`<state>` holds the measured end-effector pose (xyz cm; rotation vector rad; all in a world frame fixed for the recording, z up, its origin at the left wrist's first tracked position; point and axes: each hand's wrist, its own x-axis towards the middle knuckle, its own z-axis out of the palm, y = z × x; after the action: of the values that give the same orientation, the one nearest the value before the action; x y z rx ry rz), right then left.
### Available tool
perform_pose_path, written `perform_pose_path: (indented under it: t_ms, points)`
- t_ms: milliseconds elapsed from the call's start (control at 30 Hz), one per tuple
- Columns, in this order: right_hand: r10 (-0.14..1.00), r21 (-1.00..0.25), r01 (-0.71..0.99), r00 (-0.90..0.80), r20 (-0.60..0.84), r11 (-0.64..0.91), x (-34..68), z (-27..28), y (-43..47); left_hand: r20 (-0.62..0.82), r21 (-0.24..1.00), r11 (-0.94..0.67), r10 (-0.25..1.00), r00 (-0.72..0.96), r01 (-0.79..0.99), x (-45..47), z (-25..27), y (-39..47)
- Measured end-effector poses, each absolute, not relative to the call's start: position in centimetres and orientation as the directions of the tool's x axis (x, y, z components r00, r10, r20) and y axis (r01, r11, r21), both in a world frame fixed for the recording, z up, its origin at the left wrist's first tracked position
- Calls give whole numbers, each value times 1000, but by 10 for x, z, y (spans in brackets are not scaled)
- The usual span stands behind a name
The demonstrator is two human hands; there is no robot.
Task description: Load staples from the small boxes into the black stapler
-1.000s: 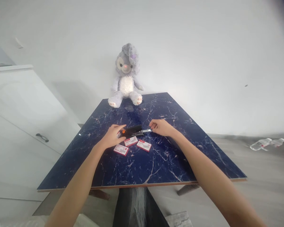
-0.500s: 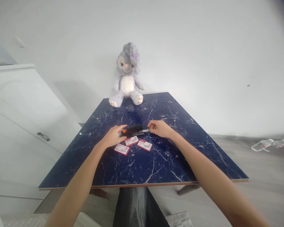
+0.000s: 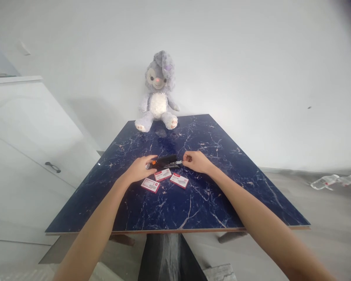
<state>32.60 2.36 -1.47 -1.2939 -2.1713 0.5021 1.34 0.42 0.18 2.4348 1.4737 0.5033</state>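
Note:
A black stapler (image 3: 166,160) with an orange part lies across the table, its arm and base slightly apart. My left hand (image 3: 139,168) is closed around its left end, thumb on the near side and fingers on the far side. From the stapler's right end a silver metal piece (image 3: 179,162) sticks out. The fingers of my right hand (image 3: 196,161) are pinched together at the tip of that piece; the exact contact is hidden. Just in front of the stapler lie three small red-and-white boxes (image 3: 163,175) with staples pictured on them.
A grey plush rabbit (image 3: 158,93) sits at the far edge of the blue marbled table (image 3: 163,210), against the wall. To the left stands a white cabinet (image 3: 26,156) with a dark handle. Clear plastic bottles (image 3: 324,182) lie on the floor at the right.
My right hand has shifted slightly, and less of the silver metal piece shows out of the stapler's right end. My left hand keeps its hold. The camera view has moved a little.

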Motion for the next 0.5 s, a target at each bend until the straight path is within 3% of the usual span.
perform_pose_path:
  t_ms: [300,500]
  points:
    - [882,-585,660,-371,292,471,312,-21,19,139,503,-434,894,426,747,13,4,4]
    - [878,-579,660,-363,312,479,305,-25,18,139,510,-442,889,437,738,13,6,4]
